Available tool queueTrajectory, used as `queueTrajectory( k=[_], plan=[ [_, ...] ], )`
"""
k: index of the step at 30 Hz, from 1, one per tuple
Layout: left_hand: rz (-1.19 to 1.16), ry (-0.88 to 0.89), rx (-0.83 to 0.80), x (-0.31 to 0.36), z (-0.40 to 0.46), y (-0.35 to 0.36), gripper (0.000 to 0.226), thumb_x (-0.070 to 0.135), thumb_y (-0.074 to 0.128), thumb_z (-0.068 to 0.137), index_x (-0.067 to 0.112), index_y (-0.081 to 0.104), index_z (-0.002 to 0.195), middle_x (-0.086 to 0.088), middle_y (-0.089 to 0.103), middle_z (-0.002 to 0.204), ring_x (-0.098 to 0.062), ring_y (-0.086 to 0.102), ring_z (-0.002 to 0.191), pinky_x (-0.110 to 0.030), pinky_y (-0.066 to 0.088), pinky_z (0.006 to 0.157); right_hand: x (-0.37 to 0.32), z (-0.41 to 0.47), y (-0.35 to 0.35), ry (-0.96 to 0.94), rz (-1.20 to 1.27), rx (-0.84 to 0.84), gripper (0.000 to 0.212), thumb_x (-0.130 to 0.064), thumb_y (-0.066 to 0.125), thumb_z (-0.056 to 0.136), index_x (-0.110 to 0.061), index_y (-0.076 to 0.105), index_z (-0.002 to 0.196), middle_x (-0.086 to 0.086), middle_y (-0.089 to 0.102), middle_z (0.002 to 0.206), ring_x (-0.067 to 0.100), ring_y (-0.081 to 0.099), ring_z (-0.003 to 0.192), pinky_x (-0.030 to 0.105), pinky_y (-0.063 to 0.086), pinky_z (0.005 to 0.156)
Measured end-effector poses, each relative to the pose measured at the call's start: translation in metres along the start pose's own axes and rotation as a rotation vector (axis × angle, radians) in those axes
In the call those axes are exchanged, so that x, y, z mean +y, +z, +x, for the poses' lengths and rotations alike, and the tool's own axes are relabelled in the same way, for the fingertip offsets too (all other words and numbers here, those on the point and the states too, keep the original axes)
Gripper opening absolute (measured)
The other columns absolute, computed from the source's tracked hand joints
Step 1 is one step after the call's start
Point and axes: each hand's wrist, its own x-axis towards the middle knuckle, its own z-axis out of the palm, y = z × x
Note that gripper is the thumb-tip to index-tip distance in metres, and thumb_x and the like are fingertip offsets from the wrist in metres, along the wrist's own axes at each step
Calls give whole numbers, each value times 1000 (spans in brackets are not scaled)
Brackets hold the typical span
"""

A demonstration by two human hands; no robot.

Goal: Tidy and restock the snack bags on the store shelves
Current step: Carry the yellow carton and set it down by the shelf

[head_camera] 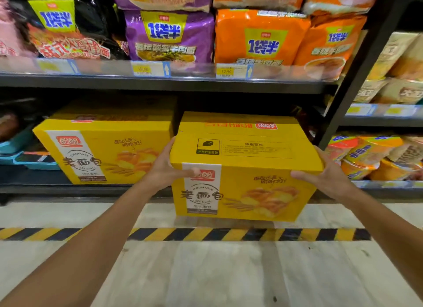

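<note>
Yellow bread box gripped at both sides, left hand and right hand, fingers curled round the edges; fingertips mostly hidden behind it, small print blurred.

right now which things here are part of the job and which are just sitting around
In the job: yellow cardboard bread box, held by left hand and right hand; matching yellow box on the lower shelf.

Just there: purple noodle bags, orange noodle bags, striped floor tape.

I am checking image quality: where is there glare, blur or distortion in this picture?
Head view: glare on the orange noodle bag; price tags blurred behind the shelf strip; wide-angle bending tilts the right shelf post; the held yellow box and both hands, left, right, are fairly sharp.
</note>
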Motion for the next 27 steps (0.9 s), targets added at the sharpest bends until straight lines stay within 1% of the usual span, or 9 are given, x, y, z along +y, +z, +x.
queueTrajectory(
  k=[3, 5, 7, 9, 10, 12, 15, 19, 27],
  plan=[
    [123, -4, 68, 9, 10, 10, 125, 32, 92, 59, 32, 20, 161, 1, 52, 150, -26, 52, 137, -47, 54, 102, 0, 12, 5, -9, -86, 122, 93, -45, 83, 67, -25, 43, 149, -4, 63, 129, 26, 59, 124, 46, 54, 97],
    [308, 106, 196, 14, 7, 24, 114, 31, 90, 71, 28, 20, 162, 1, 39, 160, -23, 38, 147, -45, 43, 113, 6, 10, 16, -38, -301, 377, 98, -49, 82, 77, -20, 34, 157, 7, 44, 156, 30, 40, 145, 51, 39, 113],
    [653, 312, 315, 13, -4, 40, 105, 32, 83, 83, 29, 15, 163, 2, 13, 171, -21, 10, 157, -46, 24, 124, 12, 2, 32, -242, -515, 542, 89, -41, 76, 90, -16, 27, 160, 8, 22, 169, 30, 17, 156, 52, 20, 124],
    [1006, 559, 269, -1, -12, 59, 100, 21, 76, 91, 27, 9, 165, -3, -1, 173, -23, -13, 157, -49, 6, 128, 26, -5, 51, -444, -666, 474, 79, -43, 62, 100, -16, 23, 163, 7, 12, 172, 30, 5, 160, 56, 12, 127],
    [1128, 662, 225, -12, -14, 67, 97, 20, 72, 94, 25, 6, 165, -6, -4, 173, -26, -15, 158, -52, 2, 129, 36, -7, 60, -493, -745, 419, 79, -49, 55, 101, -16, 21, 164, 7, 7, 173, 32, 0, 160, 60, 10, 126],
    [1230, 753, 194, -32, -11, 79, 85, 37, 57, 103, 23, 1, 165, -10, -6, 173, -32, -7, 159, -57, 5, 127, 51, -6, 68, -493, -863, 363, 88, -55, 51, 95, -15, 15, 165, 10, 1, 173, 38, -6, 159, 65, 9, 124],
    [1265, 744, 226, -41, 6, 81, 85, 60, 42, 102, 21, 1, 165, -12, -6, 172, -36, -5, 159, -59, 4, 125, 52, 6, 65, -479, -950, 358, 103, -48, 65, 84, -14, 11, 165, 13, -3, 173, 42, -9, 158, 67, 11, 123],
    [1303, 739, 218, -41, 38, 78, 94, 68, 43, 97, 19, 0, 165, -15, -9, 172, -38, -9, 158, -60, -2, 125, 49, 31, 63, -420, -1030, 306, 127, -48, 84, 74, -16, 2, 166, 13, -7, 173, 42, -13, 157, 64, 11, 124],
    [1359, 671, 85, -33, 87, 61, 109, 69, 51, 93, 24, -23, 160, -13, -25, 168, -38, -24, 154, -61, -8, 124, 31, 68, 67, -235, -1076, 147, 136, -60, 78, 75, -23, -20, 161, 8, -30, 168, 38, -31, 152, 58, -2, 126]
  ],
)
